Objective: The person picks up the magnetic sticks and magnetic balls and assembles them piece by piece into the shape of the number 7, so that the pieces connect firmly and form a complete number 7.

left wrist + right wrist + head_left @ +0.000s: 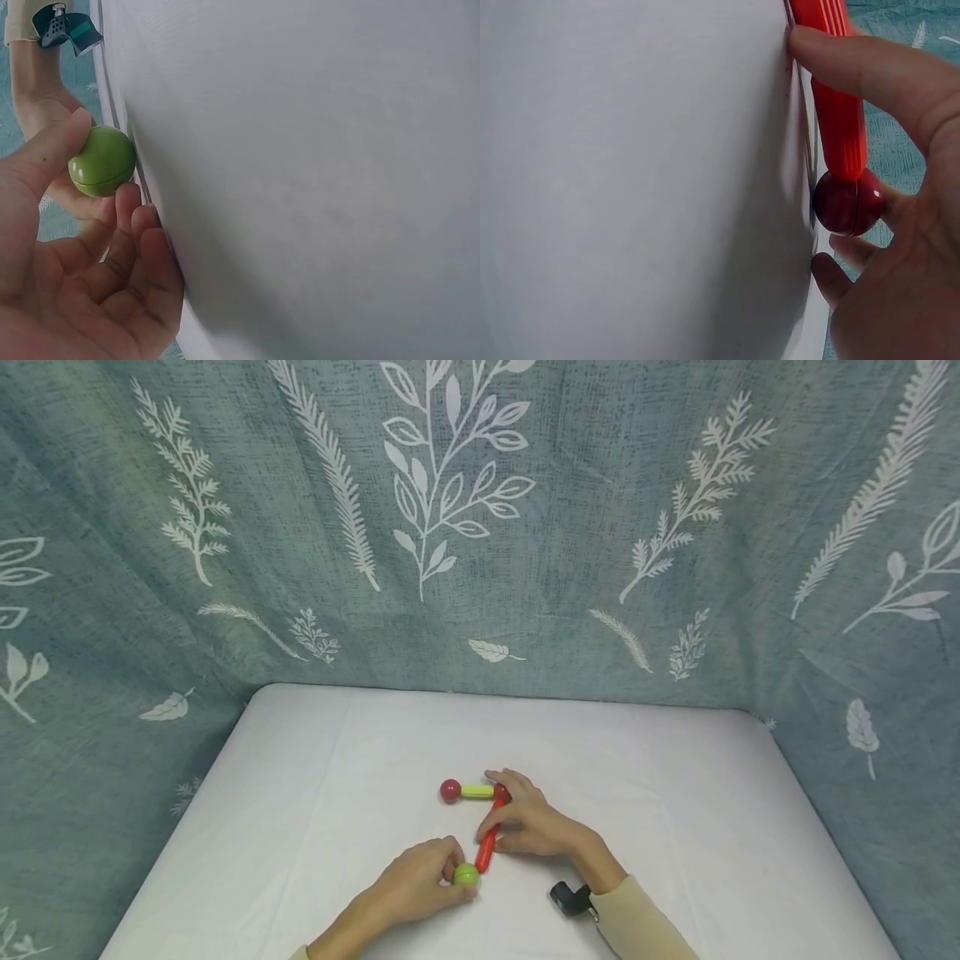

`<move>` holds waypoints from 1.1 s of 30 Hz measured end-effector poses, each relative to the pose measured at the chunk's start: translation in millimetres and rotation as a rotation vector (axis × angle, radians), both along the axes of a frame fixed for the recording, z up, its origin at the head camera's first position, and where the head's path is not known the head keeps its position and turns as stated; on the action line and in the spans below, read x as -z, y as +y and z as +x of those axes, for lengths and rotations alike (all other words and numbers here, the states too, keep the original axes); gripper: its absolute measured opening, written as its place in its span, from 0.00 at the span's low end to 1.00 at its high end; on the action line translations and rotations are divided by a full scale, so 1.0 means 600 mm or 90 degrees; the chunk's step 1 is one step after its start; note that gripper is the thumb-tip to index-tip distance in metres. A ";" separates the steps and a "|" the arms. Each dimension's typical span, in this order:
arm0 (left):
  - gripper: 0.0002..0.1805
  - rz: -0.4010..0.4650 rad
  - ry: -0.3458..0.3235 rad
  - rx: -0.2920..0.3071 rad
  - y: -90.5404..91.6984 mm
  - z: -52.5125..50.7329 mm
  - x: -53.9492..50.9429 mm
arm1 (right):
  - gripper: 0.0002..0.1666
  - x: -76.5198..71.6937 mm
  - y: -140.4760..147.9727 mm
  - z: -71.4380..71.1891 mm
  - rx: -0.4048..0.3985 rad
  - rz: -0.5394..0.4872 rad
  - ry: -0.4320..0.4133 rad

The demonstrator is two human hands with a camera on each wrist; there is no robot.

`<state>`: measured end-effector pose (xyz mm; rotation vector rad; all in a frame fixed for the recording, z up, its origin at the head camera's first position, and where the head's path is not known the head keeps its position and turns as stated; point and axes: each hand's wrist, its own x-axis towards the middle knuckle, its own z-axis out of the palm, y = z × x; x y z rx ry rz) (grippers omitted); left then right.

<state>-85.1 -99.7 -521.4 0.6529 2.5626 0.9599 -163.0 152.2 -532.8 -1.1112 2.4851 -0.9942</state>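
My left hand [420, 881] pinches a glossy green ball [103, 161] between thumb and fingertips, close to the near end of a red rod [485, 853]. Whether ball and rod touch is hard to tell. My right hand [536, 822] grips that ribbed red rod between thumb and finger. At the rod's far end sits a dark red ball [849, 202], partly under the right hand in the head view. From that ball a yellow-green rod [477, 792] runs left to a second red ball [451, 791]. Together they form a bent chain lying on the table.
A white cloth covers the table [360, 760]. Behind it and at its sides hangs a green curtain [570, 610] with white leaf prints. A black wrist device [572, 898] sticks out beside the right sleeve [637, 918].
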 end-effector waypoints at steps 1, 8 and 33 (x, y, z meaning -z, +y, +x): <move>0.20 0.000 0.001 0.000 0.000 0.000 0.000 | 0.17 0.001 0.000 0.000 0.001 0.000 0.000; 0.19 0.004 0.008 -0.007 0.001 0.001 0.000 | 0.16 0.005 -0.001 -0.002 0.009 -0.002 0.004; 0.23 -0.005 0.015 -0.054 0.021 0.007 0.005 | 0.23 0.001 0.001 -0.004 0.060 -0.024 -0.031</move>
